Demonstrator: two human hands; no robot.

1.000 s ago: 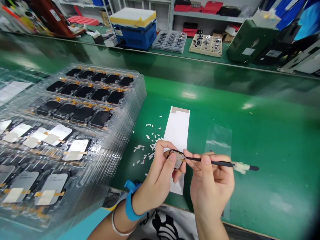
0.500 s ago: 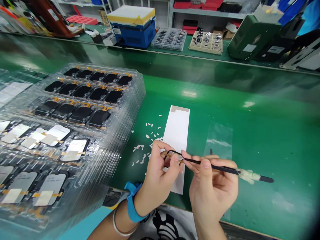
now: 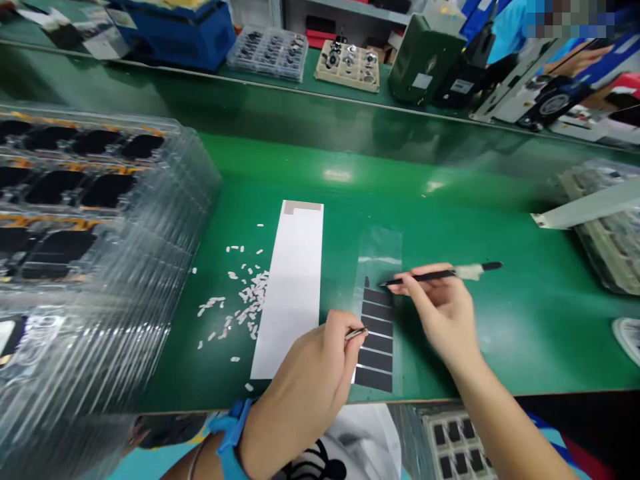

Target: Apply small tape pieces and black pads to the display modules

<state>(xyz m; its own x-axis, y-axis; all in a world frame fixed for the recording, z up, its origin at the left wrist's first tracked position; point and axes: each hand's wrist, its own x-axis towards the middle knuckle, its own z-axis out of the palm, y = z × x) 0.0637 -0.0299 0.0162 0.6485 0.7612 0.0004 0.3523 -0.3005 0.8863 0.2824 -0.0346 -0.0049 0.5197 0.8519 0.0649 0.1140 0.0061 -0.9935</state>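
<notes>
My left hand (image 3: 310, 373), with a blue wristband, is closed over the lower part of the white paper strip (image 3: 297, 267). It pinches a small screen part (image 3: 356, 332), mostly hidden, with just a thin edge showing. Between the fingers of my right hand (image 3: 445, 307) are slim black tweezers (image 3: 437, 275), their rear end wrapped in pale tape. The tweezers' tip is at the top of a column of black rectangular stickers (image 3: 377, 327) on a clear plastic sheet (image 3: 383, 247). One small dark piece (image 3: 367, 282) lies just left of the tip.
Many small white bits (image 3: 255, 297) lie scattered left of the paper. Stacked clear trays of black screens (image 3: 170, 173) tower at the left. A shelf at the back holds a blue box (image 3: 175, 37) and a parts tray (image 3: 347, 65). Another person's hand (image 3: 580, 60) is at the far right.
My view has swung right. My right hand has moved the tweezers from the screen part over to the black stickers. My left hand has turned and lowered, still pinching the part.
</notes>
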